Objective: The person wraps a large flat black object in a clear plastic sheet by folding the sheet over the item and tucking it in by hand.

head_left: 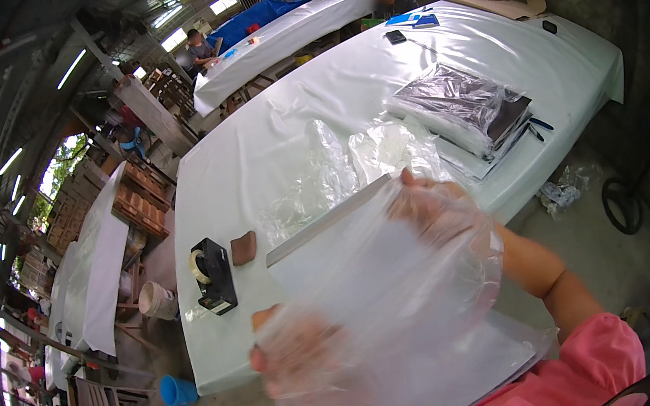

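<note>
A clear plastic bag [409, 316] spreads between my hands in front of my body. My left hand [300, 345], blurred through the film, grips the bag's left side with its fingers curled. At the upper right my right hand [436, 212] closes on the bag beside the corner of a flat white panel [313, 263] with a grey strip along its far edge. Film covers much of this panel; how far it lies inside the bag I cannot tell. Just beyond, loose clear bags [392, 147] lie crumpled on the white-covered table [230, 183].
A black tape dispenser [216, 274] and a brown block [244, 249] stand at the table's left. To the right lies a stack of dark plastic-wrapped sheets [461, 99], with pliers-like tools [537, 129] beside it. A blue bucket [177, 391] is on the floor. Two people sit at a far table.
</note>
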The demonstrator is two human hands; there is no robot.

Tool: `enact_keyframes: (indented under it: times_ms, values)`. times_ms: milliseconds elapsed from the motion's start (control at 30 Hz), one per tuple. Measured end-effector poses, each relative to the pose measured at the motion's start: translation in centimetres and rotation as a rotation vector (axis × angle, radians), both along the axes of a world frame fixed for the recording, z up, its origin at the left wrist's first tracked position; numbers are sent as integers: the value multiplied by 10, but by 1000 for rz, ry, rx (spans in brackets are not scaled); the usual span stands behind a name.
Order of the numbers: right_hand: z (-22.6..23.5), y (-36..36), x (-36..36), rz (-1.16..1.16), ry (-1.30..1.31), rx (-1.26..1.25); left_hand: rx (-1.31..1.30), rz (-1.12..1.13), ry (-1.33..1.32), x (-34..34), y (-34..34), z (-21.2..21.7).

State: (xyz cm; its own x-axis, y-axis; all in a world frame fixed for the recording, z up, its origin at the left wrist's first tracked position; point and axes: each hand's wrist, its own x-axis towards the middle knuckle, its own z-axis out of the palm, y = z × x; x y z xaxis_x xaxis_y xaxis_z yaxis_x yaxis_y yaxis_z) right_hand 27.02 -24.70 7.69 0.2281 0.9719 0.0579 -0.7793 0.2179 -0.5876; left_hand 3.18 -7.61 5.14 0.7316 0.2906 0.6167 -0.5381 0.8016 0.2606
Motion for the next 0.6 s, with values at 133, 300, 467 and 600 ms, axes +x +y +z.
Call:
enact_keyframes:
  times_ms: [133,300,467,600]
  values:
    - [-28,14,-22,693,-352,-112,-14,20,29,-17,-11,-15]
    - [-55,19,-34,914,-699,519,-34,13,57,-25,-20,-33]
    - [-48,26,-62,970,-1017,349,-31,60,92,-42,-24,-36]
    - [-83,27,-42,1049,-1012,248,-21,9,133,-34,-24,-44]
